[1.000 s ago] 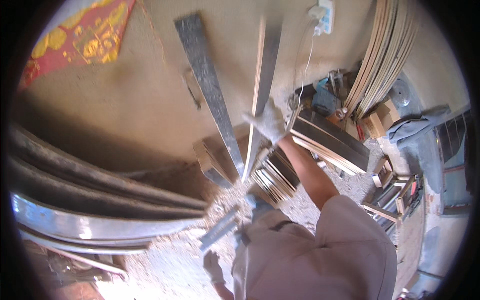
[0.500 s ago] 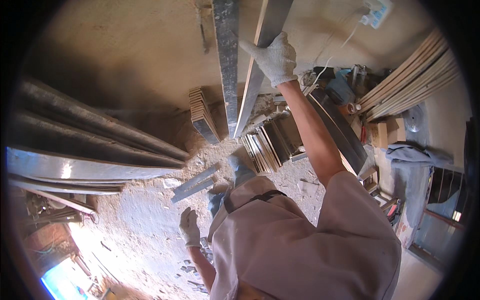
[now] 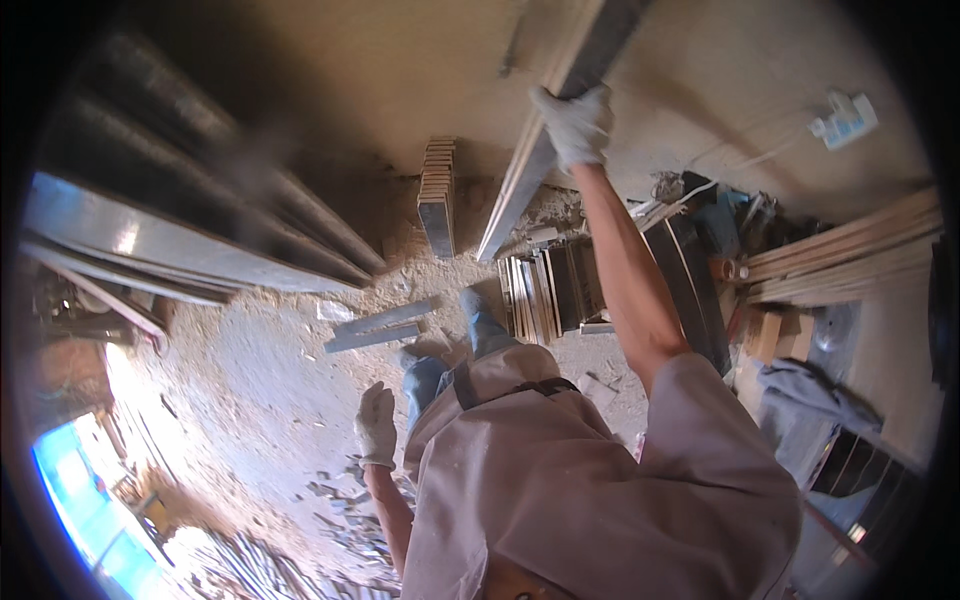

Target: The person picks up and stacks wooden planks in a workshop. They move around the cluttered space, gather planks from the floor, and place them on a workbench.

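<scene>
In a white knit work glove, my right hand (image 3: pixel 580 128) is wrapped round long narrow boards (image 3: pixel 522 185) with dark faces and pale edges. They stand tilted, their lower ends near the floor and their upper ends past the top of the view. At least two seem pressed together in the grip. My left hand (image 3: pixel 377 424), also gloved, hangs low beside my apron with its fingers stretched out and nothing in it. Nearest to it on the floor are two flat grey strips (image 3: pixel 375 338).
Large dark sheets (image 3: pixel 190 245) lean at the left. A stack of short boards (image 3: pixel 437 205) stands by the wall, with a row of board pieces (image 3: pixel 533 295) beside my feet. Long wooden strips (image 3: pixel 850 262) lean at the right. A white power strip (image 3: pixel 846 122) hangs on the wall; offcuts (image 3: pixel 350 515) litter the floor.
The separate dark board to the left of the held one now appears brought together with it in my right hand. The view has turned; my left hand still hangs free.
</scene>
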`<state>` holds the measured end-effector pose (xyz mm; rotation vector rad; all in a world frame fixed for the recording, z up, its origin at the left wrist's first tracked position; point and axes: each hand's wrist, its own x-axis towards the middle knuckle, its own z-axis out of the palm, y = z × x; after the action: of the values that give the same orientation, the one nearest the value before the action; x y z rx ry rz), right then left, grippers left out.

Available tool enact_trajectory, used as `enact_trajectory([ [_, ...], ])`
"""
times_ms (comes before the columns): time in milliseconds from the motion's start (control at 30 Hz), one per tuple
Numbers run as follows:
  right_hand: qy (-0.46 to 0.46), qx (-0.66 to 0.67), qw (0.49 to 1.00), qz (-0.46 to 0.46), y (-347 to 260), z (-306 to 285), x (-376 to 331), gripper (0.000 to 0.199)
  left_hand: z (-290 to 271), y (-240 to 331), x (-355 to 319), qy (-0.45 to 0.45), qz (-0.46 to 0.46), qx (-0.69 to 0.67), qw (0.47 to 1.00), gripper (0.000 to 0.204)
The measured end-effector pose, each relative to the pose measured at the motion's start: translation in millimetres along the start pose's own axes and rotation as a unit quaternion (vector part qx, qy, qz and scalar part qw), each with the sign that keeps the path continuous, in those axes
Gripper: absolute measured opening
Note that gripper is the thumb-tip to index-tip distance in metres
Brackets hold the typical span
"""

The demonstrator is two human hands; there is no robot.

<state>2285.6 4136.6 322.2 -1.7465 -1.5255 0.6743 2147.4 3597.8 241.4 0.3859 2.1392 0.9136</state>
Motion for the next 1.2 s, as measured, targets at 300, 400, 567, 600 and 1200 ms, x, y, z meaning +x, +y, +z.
enact_trajectory([
  [300, -0.186, 0.275, 0.93, -0.161, 80.7, -101.8, -15.6, 0.053, -1.5, -56.8, -42.2, 0.056, -0.145, 0.053, 0.986, 0.041],
  [400, -0.243, 0.326, 0.901, -0.149, 81.9, -133.9, -8.7, 0.057, -2.6, -74.4, -47.0, 0.056, -0.18, 0.054, 0.981, 0.037],
  [567, -0.219, 0.287, 0.915, -0.179, 34.5, -160.9, -35.3, 0.059, -3.5, -77.3, -52.7, 0.064, -0.202, 0.044, 0.976, 0.043],
  [600, -0.223, 0.299, 0.911, -0.178, 31.7, -166.2, -32.2, 0.059, -4.8, -75.1, -54.8, 0.061, -0.205, 0.035, 0.976, 0.044],
  [1200, 0.017, 0.021, 0.998, -0.063, 40.6, -31.9, 3.2, 0.071, -4.8, -225.8, 5.7, 0.032, -0.076, -0.047, 0.995, 0.037],
])
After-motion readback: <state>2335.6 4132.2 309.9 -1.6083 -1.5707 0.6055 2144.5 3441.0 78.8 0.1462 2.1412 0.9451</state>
